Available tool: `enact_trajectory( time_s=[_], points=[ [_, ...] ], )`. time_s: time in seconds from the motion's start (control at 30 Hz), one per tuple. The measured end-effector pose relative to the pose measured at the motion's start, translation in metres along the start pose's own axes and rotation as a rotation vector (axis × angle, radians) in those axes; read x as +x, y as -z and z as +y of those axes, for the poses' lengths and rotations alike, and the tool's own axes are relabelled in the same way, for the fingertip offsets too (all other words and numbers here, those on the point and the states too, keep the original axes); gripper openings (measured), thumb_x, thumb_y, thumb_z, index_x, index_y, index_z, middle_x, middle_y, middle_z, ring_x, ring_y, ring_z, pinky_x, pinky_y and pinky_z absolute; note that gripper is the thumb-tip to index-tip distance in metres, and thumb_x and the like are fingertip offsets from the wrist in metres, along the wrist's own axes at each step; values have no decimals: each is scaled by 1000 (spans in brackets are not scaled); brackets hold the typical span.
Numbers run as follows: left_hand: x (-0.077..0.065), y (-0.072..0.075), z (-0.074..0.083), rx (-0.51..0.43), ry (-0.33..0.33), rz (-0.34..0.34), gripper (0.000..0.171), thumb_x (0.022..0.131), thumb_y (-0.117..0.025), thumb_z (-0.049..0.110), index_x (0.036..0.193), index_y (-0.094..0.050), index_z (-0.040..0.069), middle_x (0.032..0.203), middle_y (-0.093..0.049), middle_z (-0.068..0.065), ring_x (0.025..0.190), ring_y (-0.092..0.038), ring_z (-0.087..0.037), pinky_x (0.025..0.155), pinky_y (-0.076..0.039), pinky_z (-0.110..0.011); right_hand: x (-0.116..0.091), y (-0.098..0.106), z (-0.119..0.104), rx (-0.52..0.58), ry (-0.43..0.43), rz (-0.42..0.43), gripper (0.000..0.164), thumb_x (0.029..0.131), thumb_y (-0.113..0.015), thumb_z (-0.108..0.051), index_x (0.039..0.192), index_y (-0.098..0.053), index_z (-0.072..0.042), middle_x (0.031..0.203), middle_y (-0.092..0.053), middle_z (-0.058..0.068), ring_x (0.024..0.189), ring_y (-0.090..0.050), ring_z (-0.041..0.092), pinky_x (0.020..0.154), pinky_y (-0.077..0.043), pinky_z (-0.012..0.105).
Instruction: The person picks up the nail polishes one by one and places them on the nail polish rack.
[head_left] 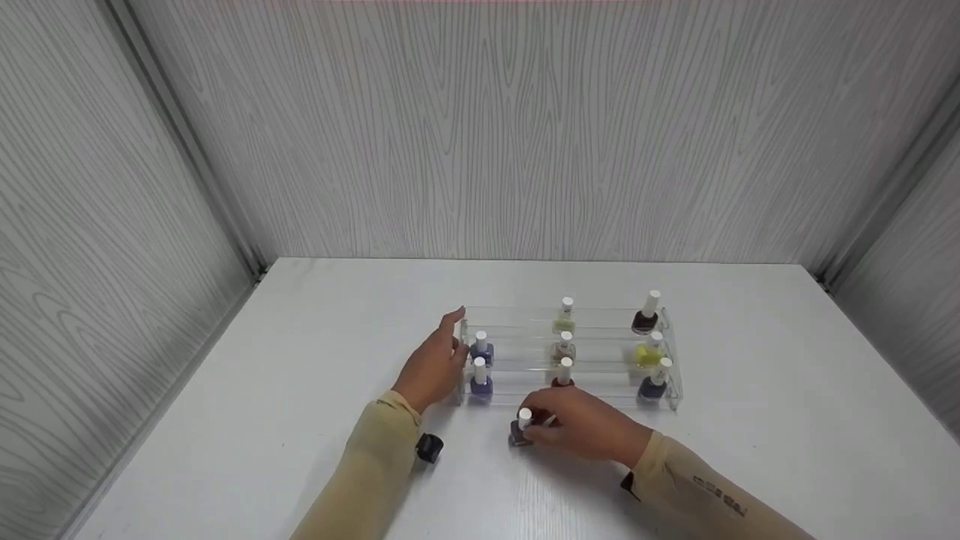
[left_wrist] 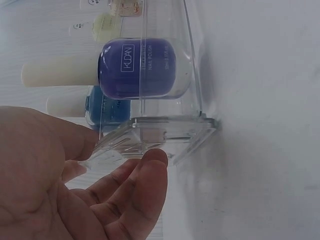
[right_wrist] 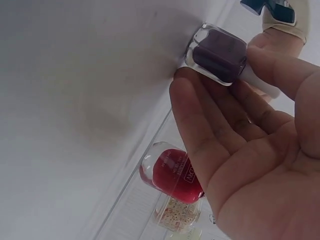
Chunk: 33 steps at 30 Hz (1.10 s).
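A clear acrylic stepped rack [head_left: 517,400] holds white-capped nail polish bottles in three rows. My left hand [head_left: 431,371] grips the rack's left end panel [left_wrist: 172,129], thumb and fingers on opposite sides. Just inside that panel stand a purple bottle [left_wrist: 145,67] and a blue bottle [left_wrist: 107,109]. In front of the rack, my right hand [head_left: 589,424] pinches a dark purple nail polish bottle [right_wrist: 220,55] near its white cap. The bottle looks upright in the head view; whether its base touches the table is unclear. A red bottle [right_wrist: 175,172] sits in the front row, partly behind the right hand.
The rack's right end holds a dark bottle [head_left: 645,322] at the back, a yellow one [head_left: 648,355] and a dark blue one [head_left: 652,388] in front. Wood-grain panels [head_left: 480,150] enclose the white table [head_left: 337,315] at the back and sides.
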<state>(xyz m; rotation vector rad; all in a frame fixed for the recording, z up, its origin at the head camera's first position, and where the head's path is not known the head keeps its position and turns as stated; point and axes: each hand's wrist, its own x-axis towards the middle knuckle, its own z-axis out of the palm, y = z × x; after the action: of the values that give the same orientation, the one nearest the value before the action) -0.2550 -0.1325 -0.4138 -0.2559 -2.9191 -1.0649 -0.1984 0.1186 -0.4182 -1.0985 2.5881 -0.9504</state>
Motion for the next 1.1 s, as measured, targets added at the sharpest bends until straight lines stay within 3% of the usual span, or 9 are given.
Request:
enact_trajectory(
  time_s=[0.4,0.63,1.1],
  points=[
    [0,1,0,-4,-7,-1,60,110,-51,23,164,-26,18,124,-66,-10,105,-64,-23,98,-50,-47,-1,5,2,-12,2,59,5,95,-74,-11,99,-75,-15,90,-72,-11,86,-69,4,77,-57,27],
    [-1,1,1,-3,0,-10,59,110,-49,23,164,-25,18,120,-64,-8,94,-61,-20,88,-51,-43,-4,18,-1,-31,31,121,6,95,-71,-11,97,-73,-16,89,-71,-11,84,-68,4,76,-57,27],
    [0,0,0,-9,1,-11,60,110,-50,23,164,-25,18,122,-65,-9,97,-61,-21,91,-50,-45,-13,45,-9,-28,48,215,15,92,-68,-3,99,-71,-16,92,-69,-9,84,-65,8,75,-58,32]
  ],
)
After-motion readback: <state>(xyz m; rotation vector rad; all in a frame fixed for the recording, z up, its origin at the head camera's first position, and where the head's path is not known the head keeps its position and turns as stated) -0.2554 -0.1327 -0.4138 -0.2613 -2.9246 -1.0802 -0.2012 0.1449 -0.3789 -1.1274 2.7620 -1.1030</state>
